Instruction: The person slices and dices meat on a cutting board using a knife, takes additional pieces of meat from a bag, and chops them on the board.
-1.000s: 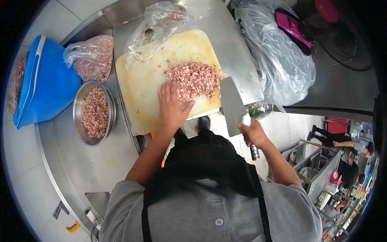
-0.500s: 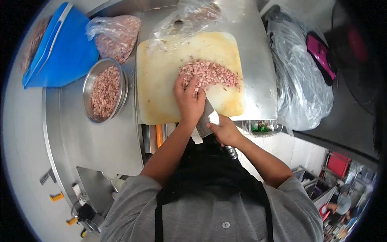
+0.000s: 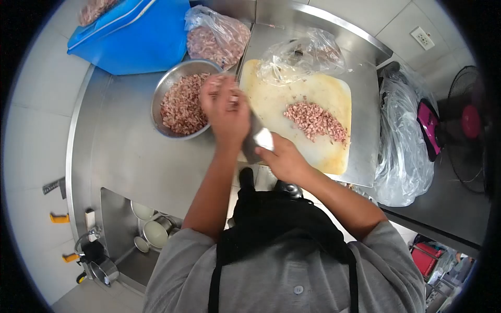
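My left hand (image 3: 226, 112) is beside the rim of the steel bowl (image 3: 155, 107), its fingers curled over pieces of diced meat and blurred by motion. Diced meat (image 3: 182, 107) fills much of the bowl. My right hand (image 3: 288, 160) grips the handle of a wide cleaver (image 3: 252, 140), whose blade lies partly hidden under my left hand. A smaller pile of diced meat (image 3: 315, 121) rests on the yellowed cutting board (image 3: 292, 151), to the right of both hands.
A blue bag (image 3: 141, 39) and a clear bag of meat (image 3: 216, 39) lie behind the bowl. Another plastic bag (image 3: 308, 55) overlaps the board's back edge. Plastic sheeting (image 3: 404, 151) and a fan (image 3: 469, 122) are at right; a sink with bowls (image 3: 155, 233) is lower left.
Both hands and the cleaver have moved left from the board to the bowl, with meat from the pile. The pile on the board is smaller. The camera view has turned leftward.
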Demonstrator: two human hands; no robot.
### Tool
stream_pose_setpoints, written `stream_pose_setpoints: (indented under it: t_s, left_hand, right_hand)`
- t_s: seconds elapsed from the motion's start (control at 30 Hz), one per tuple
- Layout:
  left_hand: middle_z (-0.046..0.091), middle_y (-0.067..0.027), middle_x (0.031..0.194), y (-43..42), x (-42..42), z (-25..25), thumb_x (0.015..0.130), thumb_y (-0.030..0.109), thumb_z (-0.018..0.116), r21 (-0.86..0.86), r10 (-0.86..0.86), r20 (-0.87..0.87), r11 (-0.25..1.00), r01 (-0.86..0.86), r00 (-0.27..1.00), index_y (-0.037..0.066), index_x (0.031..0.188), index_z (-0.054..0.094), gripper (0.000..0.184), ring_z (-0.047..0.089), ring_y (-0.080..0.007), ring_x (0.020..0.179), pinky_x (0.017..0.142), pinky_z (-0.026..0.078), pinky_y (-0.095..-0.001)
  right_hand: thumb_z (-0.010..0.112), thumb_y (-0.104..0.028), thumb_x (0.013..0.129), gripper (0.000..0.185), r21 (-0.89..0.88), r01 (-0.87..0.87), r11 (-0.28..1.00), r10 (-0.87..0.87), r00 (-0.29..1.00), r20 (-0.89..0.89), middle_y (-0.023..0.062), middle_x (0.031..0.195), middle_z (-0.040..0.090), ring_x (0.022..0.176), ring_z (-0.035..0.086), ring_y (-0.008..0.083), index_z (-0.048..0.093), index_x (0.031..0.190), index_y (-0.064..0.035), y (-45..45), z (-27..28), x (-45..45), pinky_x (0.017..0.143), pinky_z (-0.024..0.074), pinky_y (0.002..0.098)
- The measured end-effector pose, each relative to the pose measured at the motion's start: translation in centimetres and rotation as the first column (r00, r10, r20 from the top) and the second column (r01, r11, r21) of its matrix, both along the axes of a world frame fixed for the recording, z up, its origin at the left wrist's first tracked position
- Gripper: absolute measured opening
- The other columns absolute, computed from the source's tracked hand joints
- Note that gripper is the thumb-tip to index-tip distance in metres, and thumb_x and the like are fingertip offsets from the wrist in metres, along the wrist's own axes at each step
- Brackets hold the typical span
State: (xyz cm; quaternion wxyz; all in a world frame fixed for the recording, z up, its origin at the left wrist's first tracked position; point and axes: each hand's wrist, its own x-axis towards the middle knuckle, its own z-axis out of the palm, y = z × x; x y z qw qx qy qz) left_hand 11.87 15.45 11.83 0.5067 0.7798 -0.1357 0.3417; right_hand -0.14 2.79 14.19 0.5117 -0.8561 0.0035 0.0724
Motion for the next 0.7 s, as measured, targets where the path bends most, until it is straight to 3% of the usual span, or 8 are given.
stream_pose_setpoints:
  t_s: [0.07, 0.13, 0.17, 0.23, 0.4, 0.5, 0.63, 0.7]
  left_hand:
    - [0.054, -0.0183, 0.135, 3.3, 2.2, -0.7, 0.085, 0.013, 0.072, 0.071, 0.097, -0.007, 0.993, -0.096, 0.995, 0.009, 0.123, 0.071, 0.039, 0.055, -0.0375, 0.123, 0.106, 0.043, -0.0463]
    - [0.056, -0.0179, 0.135, 6.6, 4.9, -2.0, 0.086, 0.015, 0.072, 0.138, 0.140, 0.007, 0.981, -0.139, 0.990, 0.010, 0.124, 0.071, 0.039, 0.055, -0.0372, 0.123, 0.107, 0.043, -0.0468]
    - [0.056, -0.0186, 0.134, 8.1, 6.4, -3.2, 0.087, 0.017, 0.070, 0.191, 0.152, -0.110, 0.973, -0.129, 0.982, 0.010, 0.122, 0.071, 0.036, 0.052, -0.0377, 0.126, 0.109, 0.041, -0.0482]
    - [0.058, -0.0187, 0.133, 10.2, 8.0, -3.5, 0.090, 0.020, 0.068, 0.412, 0.245, -0.268, 0.904, -0.119, 0.932, 0.010, 0.120, 0.072, 0.033, 0.049, -0.0384, 0.130, 0.112, 0.037, -0.0509]
    - [0.059, -0.0179, 0.134, 8.4, 7.0, -2.8, 0.090, 0.019, 0.068, 0.495, 0.195, 0.000, 0.852, -0.169, 0.981, 0.007, 0.117, 0.073, 0.030, 0.048, -0.0398, 0.132, 0.113, 0.036, -0.0526]
    - [0.056, -0.0190, 0.137, 1.5, 2.8, -3.1, 0.090, 0.019, 0.069, 0.386, -0.325, -0.179, 0.845, 0.370, 0.929, 0.003, 0.122, 0.067, 0.036, 0.045, -0.0403, 0.136, 0.114, 0.036, -0.0526]
    - [0.047, -0.0237, 0.146, -6.7, -2.2, -7.8, 0.088, 0.032, 0.072, 0.300, -0.445, -0.426, 0.752, 0.587, 0.788, -0.001, 0.136, 0.056, 0.061, 0.039, -0.0430, 0.140, 0.117, 0.032, -0.0534]
    - [0.041, -0.0298, 0.150, -9.7, -2.7, -8.4, 0.086, 0.041, 0.075, 0.616, -0.244, -0.350, 0.668, 0.419, 0.904, -0.005, 0.141, 0.049, 0.076, 0.036, -0.0449, 0.141, 0.118, 0.029, -0.0521]
  right_hand:
    - [0.063, -0.022, 0.096, 0.033, 0.023, -0.044, 0.999, 0.045, 0.999, -0.031, 0.0278, 0.107, 0.067, 0.105, 0.063, 0.0455, 0.058, 0.119, 0.0017, 1.5, 1.9, 2.6, 0.091, 0.0512, 0.0487]
    - [0.062, -0.021, 0.096, 0.033, 0.088, -0.104, 0.991, 0.136, 0.816, -0.562, 0.0272, 0.108, 0.066, 0.093, 0.068, 0.0404, 0.058, 0.118, 0.0023, 1.8, 7.9, 4.3, 0.081, 0.0553, 0.0470]
    - [0.062, -0.021, 0.096, 0.033, 0.089, -0.091, 0.992, 0.126, 0.817, -0.563, 0.0272, 0.108, 0.066, 0.093, 0.068, 0.0404, 0.058, 0.118, 0.0023, 0.9, 5.8, 3.9, 0.081, 0.0553, 0.0470]
    - [0.061, -0.021, 0.096, 0.032, -0.190, -0.166, 0.968, 0.172, 0.985, 0.015, 0.0230, 0.096, 0.068, 0.068, 0.069, 0.0315, 0.059, 0.118, 0.0025, -3.1, 0.1, 1.5, 0.060, 0.0563, 0.0426]
    - [0.064, -0.021, 0.097, 0.029, 0.026, 0.469, 0.883, -0.402, 0.783, -0.475, 0.0061, 0.063, 0.056, 0.043, 0.054, 0.0153, 0.056, 0.114, 0.0010, -10.7, 1.8, -7.1, 0.040, 0.0467, 0.0318]
    - [0.064, -0.023, 0.099, 0.024, 0.031, 0.804, 0.593, -0.709, 0.540, -0.454, 0.0026, 0.057, 0.048, 0.038, 0.047, 0.0143, 0.052, 0.106, -0.0037, -12.5, -0.9, -12.9, 0.035, 0.0416, 0.0325]
    - [0.064, -0.025, 0.099, 0.025, 0.092, 0.931, 0.354, -0.766, 0.345, -0.542, 0.0027, 0.054, 0.043, 0.037, 0.045, 0.0158, 0.050, 0.104, -0.0047, -14.6, -5.0, -16.6, 0.034, 0.0421, 0.0338]
    - [0.063, -0.023, 0.099, 0.024, 0.152, 0.892, 0.425, -0.724, 0.436, -0.534, 0.0052, 0.055, 0.046, 0.036, 0.049, 0.0171, 0.050, 0.100, -0.0024, -15.4, -6.7, -16.7, 0.034, 0.0433, 0.0331]
